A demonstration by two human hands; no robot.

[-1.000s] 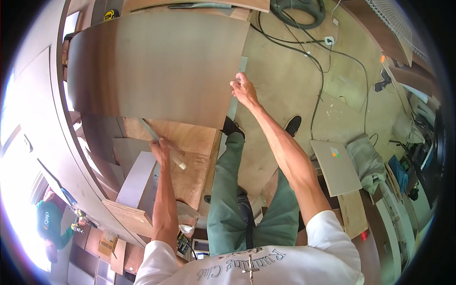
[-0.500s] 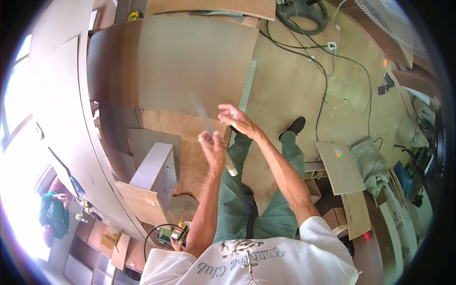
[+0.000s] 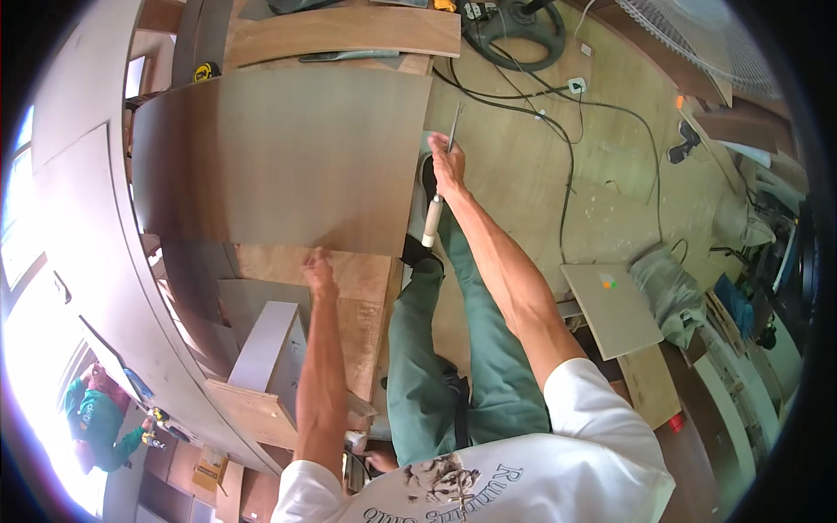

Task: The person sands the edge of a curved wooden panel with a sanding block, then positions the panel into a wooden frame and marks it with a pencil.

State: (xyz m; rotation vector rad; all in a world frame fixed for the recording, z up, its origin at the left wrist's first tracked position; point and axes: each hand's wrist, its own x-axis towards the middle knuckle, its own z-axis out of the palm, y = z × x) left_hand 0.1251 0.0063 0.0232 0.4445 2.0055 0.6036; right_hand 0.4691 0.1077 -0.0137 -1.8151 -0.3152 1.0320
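Observation:
My right hand (image 3: 447,166) is closed around the blade of a flat file (image 3: 456,126), just off the right edge of a large brown wooden panel (image 3: 296,157). The file's pale handle (image 3: 432,222) hangs down toward me below the hand, and its tip points away. My left hand (image 3: 320,272) is at the near edge of the panel, fingers partly bent and apart, with no tool in it. Whether its fingertips touch the edge, I cannot tell. Under the panel's near side lies a lighter wooden board (image 3: 362,301).
A white box-like piece (image 3: 266,344) stands near my left forearm. Black cables (image 3: 567,192) cross the floor on the right, near a round black base (image 3: 523,44). A tape measure (image 3: 206,71) lies beyond the panel. A person in green (image 3: 100,423) is far left, near a yellow drill (image 3: 153,427).
The file has passed from my left hand to my right. My right hand has moved away from me, and my left has moved left to the panel's near edge. The view has shifted.

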